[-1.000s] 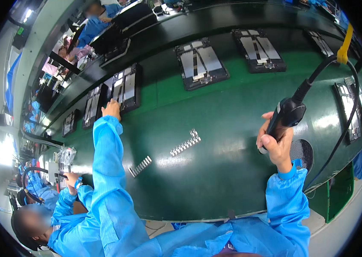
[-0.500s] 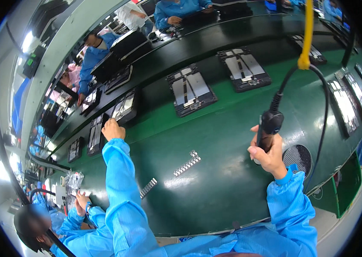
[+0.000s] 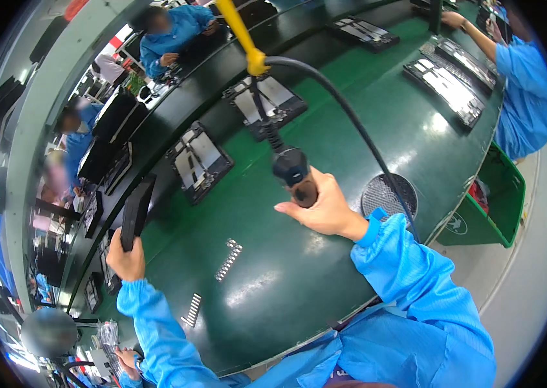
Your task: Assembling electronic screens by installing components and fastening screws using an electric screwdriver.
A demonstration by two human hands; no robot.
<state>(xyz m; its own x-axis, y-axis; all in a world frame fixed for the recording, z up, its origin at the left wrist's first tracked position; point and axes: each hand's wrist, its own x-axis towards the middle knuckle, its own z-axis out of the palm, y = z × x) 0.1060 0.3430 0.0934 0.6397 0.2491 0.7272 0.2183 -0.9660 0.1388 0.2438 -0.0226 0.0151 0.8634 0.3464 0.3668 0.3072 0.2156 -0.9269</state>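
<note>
Left hand (image 3: 128, 258) grip clamps black tray (image 3: 136, 210); right hand (image 3: 322, 207) grip wraps screwdriver (image 3: 293, 169).

This is an electronics assembly line on a factory floor. A long green conveyor belt (image 3: 299, 284) carries dark trays of flat devices (image 3: 199, 161) past workers in blue anti-static smocks (image 3: 176, 26). A powered screwdriver (image 3: 293, 171) hangs on a cable (image 3: 344, 107) from above, and a green bin (image 3: 490, 200) stands beside the belt.
</note>
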